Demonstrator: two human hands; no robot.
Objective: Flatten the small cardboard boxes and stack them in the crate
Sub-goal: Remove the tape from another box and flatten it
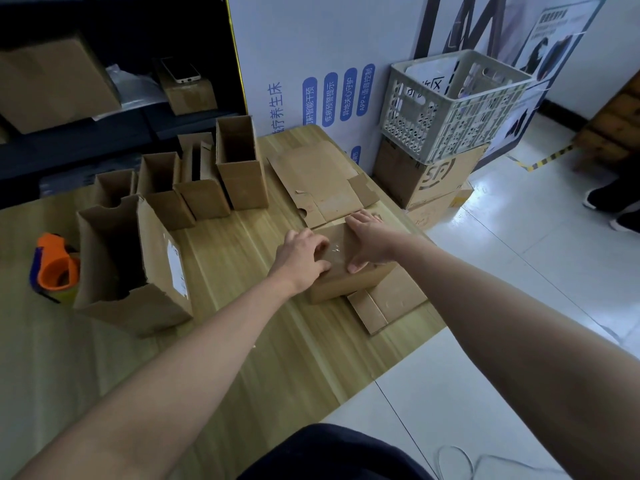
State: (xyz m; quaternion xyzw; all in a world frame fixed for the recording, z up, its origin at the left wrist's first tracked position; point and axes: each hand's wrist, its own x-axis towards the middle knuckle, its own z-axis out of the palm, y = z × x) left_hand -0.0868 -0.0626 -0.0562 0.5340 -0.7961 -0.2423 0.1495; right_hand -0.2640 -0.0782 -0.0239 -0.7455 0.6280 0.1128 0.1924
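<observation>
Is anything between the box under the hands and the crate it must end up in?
Nothing upright. Between the small box and the crate only a flattened cardboard sheet lies on the table. The crate's top is open, though something white sits inside.

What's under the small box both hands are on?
A flattened cardboard piece sticks out from beneath the small box on its near right side. How far it runs underneath is hidden by the box.

We count five open upright boxes, one taped box, two flattened cardboard sheets, one plastic crate, one orange tape dispenser
</observation>
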